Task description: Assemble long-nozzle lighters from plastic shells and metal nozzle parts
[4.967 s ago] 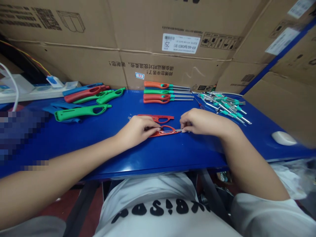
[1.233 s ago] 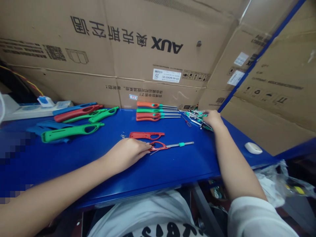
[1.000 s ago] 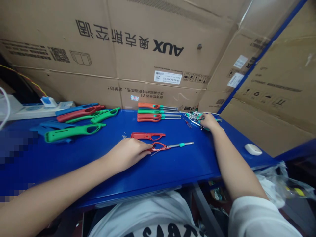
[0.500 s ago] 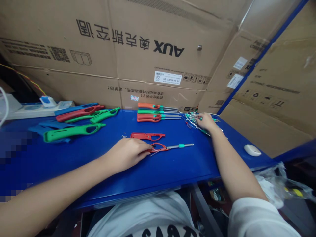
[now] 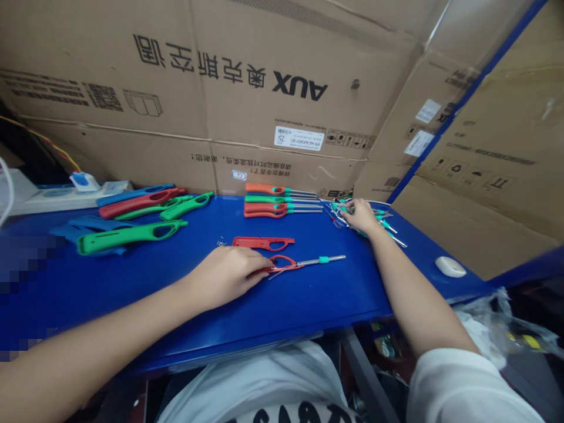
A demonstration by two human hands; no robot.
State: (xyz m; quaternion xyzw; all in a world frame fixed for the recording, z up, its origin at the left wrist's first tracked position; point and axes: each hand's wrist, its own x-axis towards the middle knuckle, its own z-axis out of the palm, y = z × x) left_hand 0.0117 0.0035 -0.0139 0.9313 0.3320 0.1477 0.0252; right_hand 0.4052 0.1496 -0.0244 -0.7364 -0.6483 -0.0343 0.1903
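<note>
My left hand [image 5: 235, 270] is closed on the handle end of a red lighter half [image 5: 286, 262], whose metal tube with a green collar points right over the blue table [image 5: 282, 317]. Just beyond it lies a second red handle shell [image 5: 259, 242]. My right hand [image 5: 360, 215] reaches into a pile of metal lighter tubes [image 5: 388, 223] with green collars and thin wires. Its fingers are bent among the parts; what they pinch, if anything, is hidden. Behind, several long-necked lighters [image 5: 267, 208] in orange, green and red lie side by side.
Green handle shells [image 5: 132, 236] lie at the left with red and blue ones near a white power strip [image 5: 57, 197]. Tiny metal bits [image 5: 221, 241] sit by the red shell. A white rounded object [image 5: 450, 267] rests at the right. Cardboard [image 5: 211, 135] walls the back.
My right hand has shifted slightly left within the pile, and more green-collared tubes show to its right. My left hand stays in place on the red lighter half.
</note>
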